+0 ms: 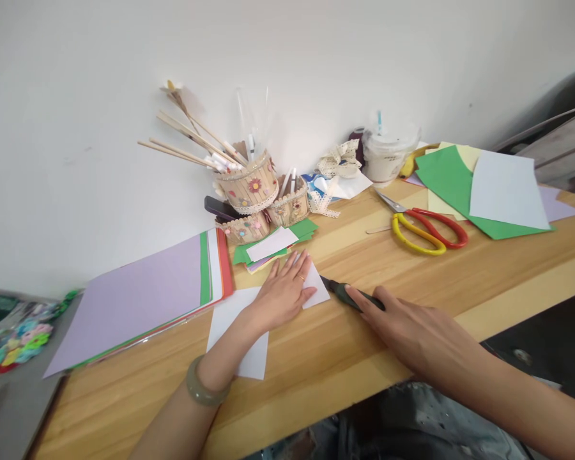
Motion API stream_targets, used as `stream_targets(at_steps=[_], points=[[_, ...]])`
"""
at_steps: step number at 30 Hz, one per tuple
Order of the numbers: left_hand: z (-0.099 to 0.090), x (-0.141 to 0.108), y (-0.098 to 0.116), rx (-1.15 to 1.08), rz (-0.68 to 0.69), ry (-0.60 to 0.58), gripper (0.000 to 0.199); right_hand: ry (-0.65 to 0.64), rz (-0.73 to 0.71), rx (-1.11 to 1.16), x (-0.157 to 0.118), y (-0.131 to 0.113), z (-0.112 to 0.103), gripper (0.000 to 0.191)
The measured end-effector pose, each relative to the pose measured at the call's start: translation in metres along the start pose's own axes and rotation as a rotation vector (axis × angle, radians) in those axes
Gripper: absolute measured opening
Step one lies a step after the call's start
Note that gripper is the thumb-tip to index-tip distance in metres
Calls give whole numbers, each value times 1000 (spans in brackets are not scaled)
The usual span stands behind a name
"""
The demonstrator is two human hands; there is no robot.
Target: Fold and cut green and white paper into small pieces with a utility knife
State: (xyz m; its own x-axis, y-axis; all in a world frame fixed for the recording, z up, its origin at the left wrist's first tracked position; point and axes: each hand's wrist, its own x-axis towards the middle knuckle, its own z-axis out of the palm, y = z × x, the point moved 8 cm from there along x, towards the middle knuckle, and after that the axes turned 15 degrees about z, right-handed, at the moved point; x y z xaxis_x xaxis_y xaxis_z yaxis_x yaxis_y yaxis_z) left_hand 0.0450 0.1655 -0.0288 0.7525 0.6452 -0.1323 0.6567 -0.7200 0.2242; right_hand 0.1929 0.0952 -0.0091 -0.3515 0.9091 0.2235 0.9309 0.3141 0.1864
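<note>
My left hand lies flat with its fingers stretched out, pressing on a white paper piece and hiding part of it. Another white sheet shows beneath my wrist; whether the two are one sheet, I cannot tell. My right hand is wrapped round a dark green utility knife, index finger along its top. The knife's dark tip points left, close to the paper's right corner. Just beyond my left fingers sits a small stack of cut green strips with a white strip on top.
Left lies a stack of coloured sheets, lilac uppermost. Decorated holders with sticks and pens stand against the wall. Red-and-yellow scissors rest at right, before green paper and a pale sheet. A plastic cup stands behind.
</note>
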Motion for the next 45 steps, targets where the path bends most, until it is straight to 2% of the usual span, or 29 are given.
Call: stream_targets(at_steps=[9, 15, 20, 25, 29, 31, 34, 37, 41, 43, 45], points=[[-2, 0, -2, -9, -19, 23, 64, -152, 20, -27, 30, 1, 10, 54], [-2, 0, 0, -1, -18, 21, 63, -170, 47, -30, 56, 0, 10, 51], [-4, -1, 1, -53, -36, 16, 64, -136, 163, -56, 75, 25, 15, 45], [-15, 2, -5, -181, -98, 187, 54, -6, 240, -75, 71, 55, 16, 46], [-25, 0, -19, -186, -224, 308, 66, 142, 226, -47, 61, 57, 14, 44], [-27, -2, -25, -202, -278, 350, 65, 203, 199, -23, 58, 54, 13, 43], [-32, -4, -28, -252, -269, 405, 39, 266, 154, 6, 55, 50, 13, 43], [-51, -12, -29, -281, -206, 539, 19, 301, 121, 30, 54, 48, 15, 39], [-89, -40, -49, -199, -190, 814, 33, 330, 99, 74, 53, 49, 17, 36], [-95, -50, -60, -166, -158, 850, 42, 342, 92, 99, 54, 50, 16, 36], [-93, -58, -67, -147, -127, 836, 53, 362, 92, 128, 54, 51, 13, 37]])
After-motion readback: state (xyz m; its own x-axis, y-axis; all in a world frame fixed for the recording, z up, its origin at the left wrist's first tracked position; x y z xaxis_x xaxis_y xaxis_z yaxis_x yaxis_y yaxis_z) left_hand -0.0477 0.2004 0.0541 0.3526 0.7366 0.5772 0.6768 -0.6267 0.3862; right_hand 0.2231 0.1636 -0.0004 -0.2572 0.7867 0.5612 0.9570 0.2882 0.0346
